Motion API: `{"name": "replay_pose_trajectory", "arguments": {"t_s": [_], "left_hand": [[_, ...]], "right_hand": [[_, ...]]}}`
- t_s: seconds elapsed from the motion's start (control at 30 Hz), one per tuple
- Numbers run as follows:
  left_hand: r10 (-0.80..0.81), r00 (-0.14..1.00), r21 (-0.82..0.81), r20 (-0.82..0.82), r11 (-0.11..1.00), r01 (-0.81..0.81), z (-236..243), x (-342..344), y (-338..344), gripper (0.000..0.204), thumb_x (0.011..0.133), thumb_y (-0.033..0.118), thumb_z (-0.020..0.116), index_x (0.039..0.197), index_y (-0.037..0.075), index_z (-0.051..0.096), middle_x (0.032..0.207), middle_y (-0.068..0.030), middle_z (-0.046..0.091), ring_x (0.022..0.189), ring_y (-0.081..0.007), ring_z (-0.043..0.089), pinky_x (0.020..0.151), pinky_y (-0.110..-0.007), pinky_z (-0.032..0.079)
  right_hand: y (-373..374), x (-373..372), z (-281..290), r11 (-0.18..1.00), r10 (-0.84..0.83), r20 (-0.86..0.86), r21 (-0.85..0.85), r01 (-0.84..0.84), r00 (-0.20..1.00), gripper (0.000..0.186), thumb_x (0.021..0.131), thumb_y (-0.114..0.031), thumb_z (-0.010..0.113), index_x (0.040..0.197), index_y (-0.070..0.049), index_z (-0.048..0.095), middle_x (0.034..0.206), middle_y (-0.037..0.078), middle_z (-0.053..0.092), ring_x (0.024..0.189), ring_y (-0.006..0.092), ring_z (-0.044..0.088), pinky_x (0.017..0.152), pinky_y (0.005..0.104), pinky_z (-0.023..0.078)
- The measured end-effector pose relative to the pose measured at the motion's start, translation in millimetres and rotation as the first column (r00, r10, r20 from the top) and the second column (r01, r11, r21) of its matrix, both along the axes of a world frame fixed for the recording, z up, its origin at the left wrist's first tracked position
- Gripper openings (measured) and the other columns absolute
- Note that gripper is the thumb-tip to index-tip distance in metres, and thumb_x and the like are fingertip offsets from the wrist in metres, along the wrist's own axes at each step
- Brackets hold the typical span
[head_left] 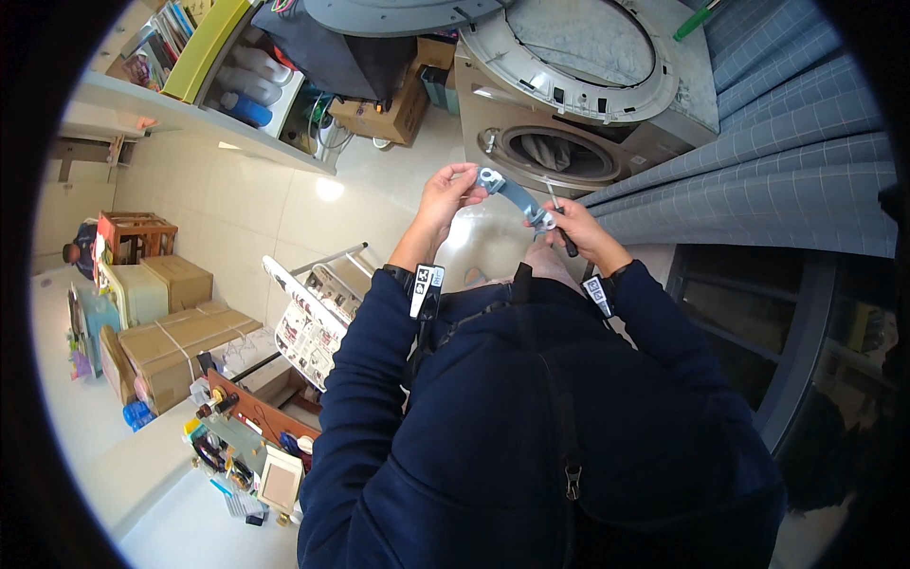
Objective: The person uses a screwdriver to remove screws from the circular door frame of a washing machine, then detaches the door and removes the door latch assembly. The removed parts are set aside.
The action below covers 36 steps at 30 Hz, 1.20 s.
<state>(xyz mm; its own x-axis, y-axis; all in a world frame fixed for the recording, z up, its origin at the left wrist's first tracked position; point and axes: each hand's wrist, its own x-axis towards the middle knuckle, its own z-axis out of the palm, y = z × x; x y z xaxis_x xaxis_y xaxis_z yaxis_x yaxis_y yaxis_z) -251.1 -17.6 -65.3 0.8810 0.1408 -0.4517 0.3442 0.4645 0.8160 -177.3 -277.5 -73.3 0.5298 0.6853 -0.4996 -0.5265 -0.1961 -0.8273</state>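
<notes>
My left hand point(450, 197) pinches one end of a curved blue-grey part point(517, 197) with pale fittings at both ends, held up over the floor in front of my body. My right hand point(582, 231) grips the other end, along with a screwdriver point(569, 244) whose black handle points down toward me and whose thin shaft points away. Beyond my hands stands a washing machine point(474, 100) with a round door point(556, 152) low on its front and a large detached ring panel point(626, 95) resting on top.
Cardboard boxes point(180, 346) and a folding step stool point(303, 332) stand on my left. A shelving unit point(199, 114) with bottles, a carton point(379, 119) and a grey curtain point(777, 190) surround the washer. A person point(81, 247) is at the far left.
</notes>
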Motion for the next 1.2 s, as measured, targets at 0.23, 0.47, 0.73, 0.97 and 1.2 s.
{"name": "replay_pose_trajectory", "arguments": {"t_s": [0.23, 0.47, 0.73, 0.97, 1.2], "left_hand": [[0.032, 0.997, -0.493, -0.066, 0.868, -0.061, -40.3, -6.9, -27.1, 0.017, 0.096, 0.012, 0.054, 0.107, 0.000, 0.057, 0.109, -0.0179, 0.065, 0.093, -0.0238, 0.066, 0.085, -0.032, 0.055], [-0.228, 0.974, -0.552, -0.004, 0.812, 0.188, -58.6, 8.4, -76.7, 0.020, 0.095, 0.019, 0.058, 0.108, 0.004, 0.058, 0.111, -0.0123, 0.066, 0.092, -0.0174, 0.066, 0.088, -0.029, 0.054], [-0.234, 0.971, -0.636, -0.042, 0.756, 0.155, -79.6, 31.2, -98.2, 0.017, 0.097, 0.018, 0.055, 0.107, 0.005, 0.056, 0.110, -0.0127, 0.065, 0.094, -0.0173, 0.064, 0.088, -0.029, 0.051], [-0.299, 0.947, -0.552, -0.119, 0.812, 0.188, -79.8, 67.2, -94.3, 0.023, 0.098, 0.015, 0.051, 0.115, -0.001, 0.054, 0.111, -0.0156, 0.064, 0.093, -0.0176, 0.065, 0.086, -0.029, 0.053], [-0.324, 0.925, -0.424, -0.196, 0.879, 0.218, -36.8, 83.3, -74.3, 0.018, 0.096, 0.017, 0.056, 0.105, 0.001, 0.059, 0.094, -0.0107, 0.068, 0.078, -0.0143, 0.067, 0.076, -0.025, 0.056]], "right_hand": [[-1.7, 38.5, 38.6, 0.960, -0.278, 0.074, 0.033, 0.276, 0.958, 0.019, 0.091, -0.023, 0.063, 0.096, -0.007, 0.054, 0.083, 0.007, 0.069, 0.054, 0.0045, 0.053, 0.043, 0.0179, 0.037], [8.3, 62.6, 51.6, 0.889, -0.362, 0.349, -0.151, 0.433, 0.865, 0.022, 0.086, -0.024, 0.069, 0.086, -0.006, 0.056, 0.075, 0.005, 0.065, 0.053, 0.0057, 0.054, 0.043, 0.0201, 0.038], [-2.1, 71.5, 37.0, 0.831, -0.399, 0.543, -0.126, 0.542, 0.739, 0.024, 0.084, -0.017, 0.071, 0.087, -0.002, 0.052, 0.071, 0.002, 0.055, 0.052, 0.0077, 0.052, 0.046, 0.0229, 0.045], [3.2, 87.0, 32.3, 0.934, -0.313, 0.450, -0.016, 0.358, 0.836, 0.031, 0.082, -0.014, 0.074, 0.095, -0.003, 0.048, 0.076, 0.000, 0.054, 0.053, 0.0065, 0.052, 0.044, 0.0218, 0.044], [-2.8, 103.0, 48.3, 0.883, -0.447, 0.396, 0.055, 0.465, 0.802, 0.028, 0.082, -0.014, 0.074, 0.093, -0.003, 0.050, 0.076, 0.002, 0.061, 0.052, 0.0058, 0.054, 0.043, 0.0200, 0.039]]}}
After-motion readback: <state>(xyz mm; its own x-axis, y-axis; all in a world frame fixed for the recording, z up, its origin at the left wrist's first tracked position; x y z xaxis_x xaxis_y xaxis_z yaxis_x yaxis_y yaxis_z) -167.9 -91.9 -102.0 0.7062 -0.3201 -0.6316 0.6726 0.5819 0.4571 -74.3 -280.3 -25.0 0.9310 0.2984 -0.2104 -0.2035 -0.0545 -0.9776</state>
